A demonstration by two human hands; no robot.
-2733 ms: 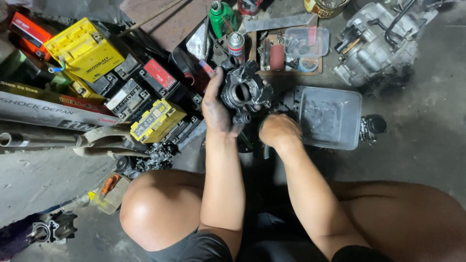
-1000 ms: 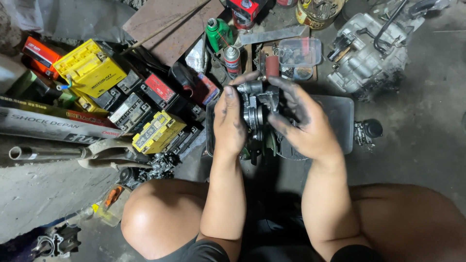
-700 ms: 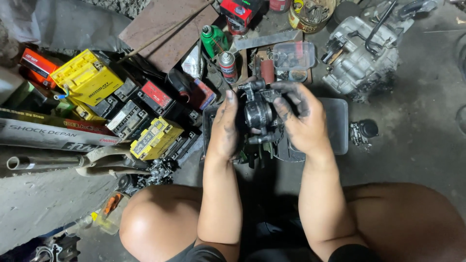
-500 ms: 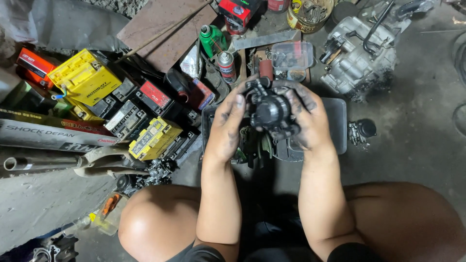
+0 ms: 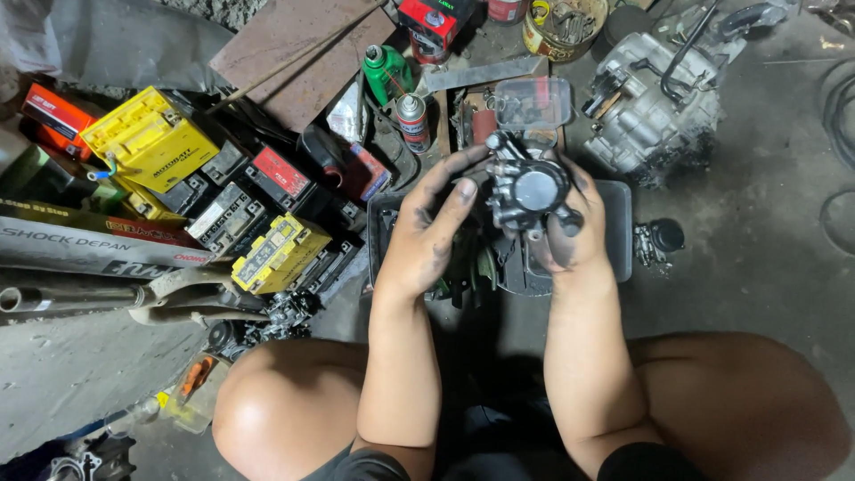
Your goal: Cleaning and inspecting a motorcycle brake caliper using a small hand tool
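**Carburetor in greasy hands over a crowded floor**

Carburetor-like part, a dark grey cast-metal body with a round cap [image 5: 527, 189], is held up in the air between both hands, above a shallow grey plastic tray [image 5: 618, 214] that lies on the concrete floor [image 5: 766, 258]. The right hand [image 5: 570, 233] cups it from below and from the side, fingers wrapped round the casting. The left hand [image 5: 427, 233] is mostly spread: its fingertips [image 5: 465, 189] press against the part's left edge while the palm stands clear of it.

Both hands are blackened with oil, so the hold is likely slick. As I judge it, the weight rests largely on the right hand; if that hand shifts while the left only touches with its fingertips, the part could slip and drop onto the tray or the floor, and a cast body with thin lugs may chip or bend.

Small loose pieces are a second risk. A black round cap with small metal bits [image 5: 661, 237] lies just beside the tray, and anything falling from the part could roll among the stacked yellow and black batteries [image 5: 223, 214] to the left and be hard to find.

A red-and-silver spray can [image 5: 413, 123] and a green bottle [image 5: 385, 75] stand near, beyond the hands; a wide elbow move could tip them. A silver engine block [image 5: 657, 107] sits well apart.
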